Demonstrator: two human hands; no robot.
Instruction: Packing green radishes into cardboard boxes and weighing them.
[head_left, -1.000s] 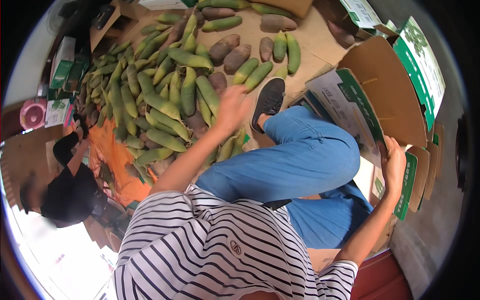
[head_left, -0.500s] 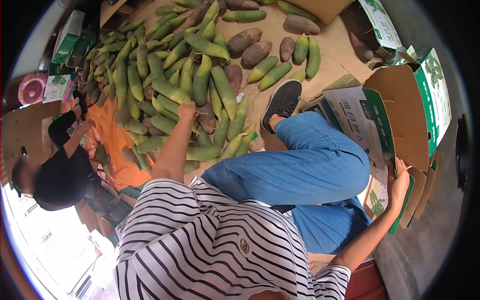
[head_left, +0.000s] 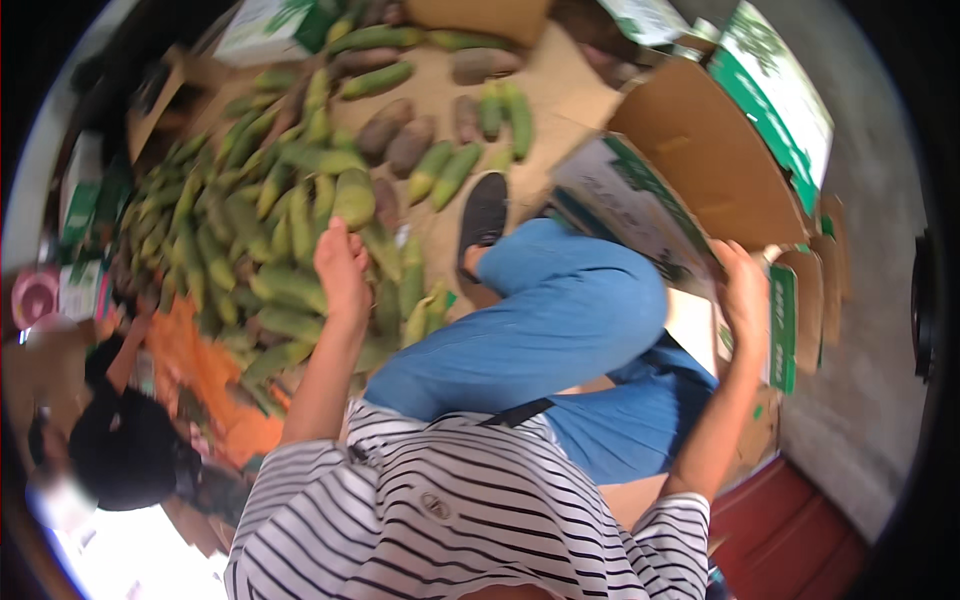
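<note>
1. The right hand (head_left: 738,285), well apart from the left, grips the upper edge of one open carton (head_left: 625,195); its hold is unchanged.
2. The left hand (head_left: 343,268) is closed on the near end of one green radish (head_left: 353,198), at the right side of the pile (head_left: 230,225). The radish, previously lying lengthwise, now appears tilted up, which suggests it is coming free.
3. The pile's roots overlap too closely to count.
4. Beyond one visible shoe (head_left: 485,212) lie two paired green roots (head_left: 457,175).
5. Farther left: two dark roots (head_left: 410,147).
6. Farther right: a row of three, one dark root (head_left: 466,118) and two slim green roots (head_left: 518,120).
</note>
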